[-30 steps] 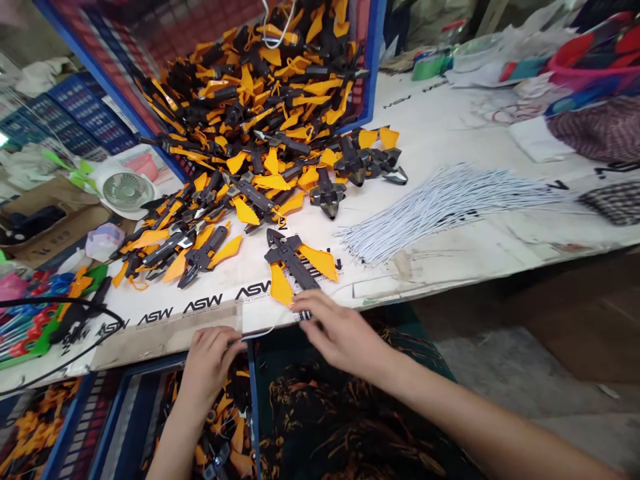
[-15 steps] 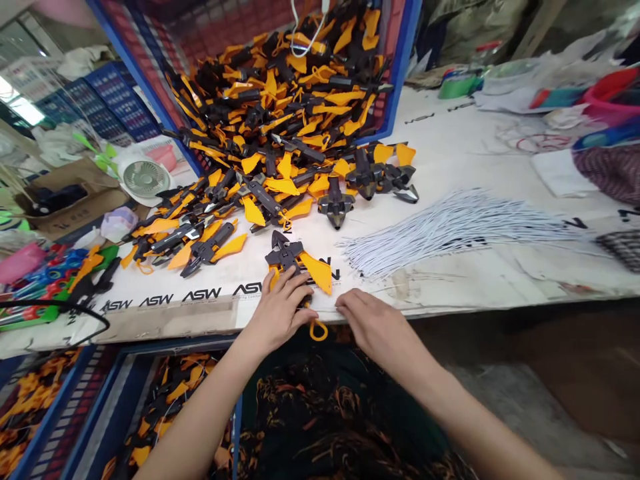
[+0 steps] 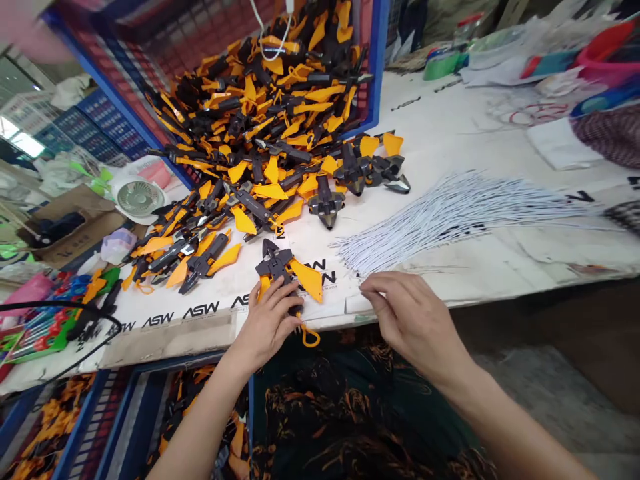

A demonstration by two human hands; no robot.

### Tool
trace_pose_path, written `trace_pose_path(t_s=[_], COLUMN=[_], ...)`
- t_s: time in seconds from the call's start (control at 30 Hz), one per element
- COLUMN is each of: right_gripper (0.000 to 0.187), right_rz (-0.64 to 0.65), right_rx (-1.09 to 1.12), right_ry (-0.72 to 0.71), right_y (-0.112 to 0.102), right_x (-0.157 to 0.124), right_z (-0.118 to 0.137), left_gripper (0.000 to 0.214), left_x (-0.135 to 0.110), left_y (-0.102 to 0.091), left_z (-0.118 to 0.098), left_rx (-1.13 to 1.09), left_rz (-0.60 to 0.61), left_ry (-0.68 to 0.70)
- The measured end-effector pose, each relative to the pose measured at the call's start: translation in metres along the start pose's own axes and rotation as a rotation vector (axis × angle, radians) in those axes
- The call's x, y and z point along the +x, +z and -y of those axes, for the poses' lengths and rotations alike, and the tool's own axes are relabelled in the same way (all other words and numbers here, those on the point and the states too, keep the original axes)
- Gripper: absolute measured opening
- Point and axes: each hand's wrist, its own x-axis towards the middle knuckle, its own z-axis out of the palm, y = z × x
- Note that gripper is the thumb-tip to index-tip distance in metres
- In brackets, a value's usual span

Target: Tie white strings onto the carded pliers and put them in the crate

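A black toy with orange wings [image 3: 276, 263] lies near the table's front edge, its pointed nose facing away from me. My left hand [image 3: 270, 319] is closed over its rear part, and an orange loop [image 3: 311, 337] sticks out past the thumb over the edge. To the right, my right hand [image 3: 413, 310] is pinched just above the table's front edge, near the close end of a bundle of thin white wire ties [image 3: 430, 217]. Whatever may be between those fingertips is too small to make out.
Behind the toy, a heap of similar toys [image 3: 250, 203] spills from a tipped blue crate [image 3: 376, 73]. A small fan [image 3: 141, 197] and colourful parts [image 3: 55, 307] are at the left. Below the table are crates [image 3: 95, 413] of orange and black pieces. A pink basin [image 3: 603, 70] sits far right.
My right hand has moved right, away from the toy, and stays pinched. My left hand still holds the toy in place. The whole view has shifted slightly.
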Motion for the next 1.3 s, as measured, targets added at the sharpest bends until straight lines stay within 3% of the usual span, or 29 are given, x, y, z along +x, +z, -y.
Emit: trace_pose_path(t_s=[0.07, 0.2, 0.37, 0.6, 0.7, 0.9, 1.3], right_gripper=[0.012, 0.015, 0.016, 0.026, 0.028, 0.030, 0.025], right_rz=[0.044, 0.252, 0.307, 0.315, 0.373, 0.470, 0.423], right_rx=[0.093, 0.334, 0.378, 0.365, 0.357, 0.355, 0.297], right_ry=[-0.014, -0.128, -0.133, -0.056, 0.002, 0.077, 0.052], right_y=[0.001, 0.019, 0.048, 0.042, 0.035, 0.029, 0.029], right_x=[0.001, -0.004, -0.012, -0.027, -0.036, -0.044, -0.031], right_z=[0.005, 0.037, 0.066, 0.054, 0.046, 0.040, 0.034], left_gripper=[0.031, 0.031, 0.019, 0.017, 0.017, 0.016, 0.020], left_x=[0.000, 0.011, 0.026, 0.021, 0.017, 0.015, 0.025], left_y=[-0.002, -0.008, -0.012, -0.015, -0.017, -0.017, -0.009], left_z=[-0.003, -0.020, -0.031, -0.015, -0.010, -0.004, -0.014], left_rx=[-0.093, -0.308, -0.384, 0.194, 0.325, 0.342, 0.280], left_rz=[-0.038, -0.123, -0.117, -0.261, -0.275, -0.227, -0.246], left_ry=[-0.019, -0.085, -0.165, -0.097, -0.039, 0.026, 0.008])
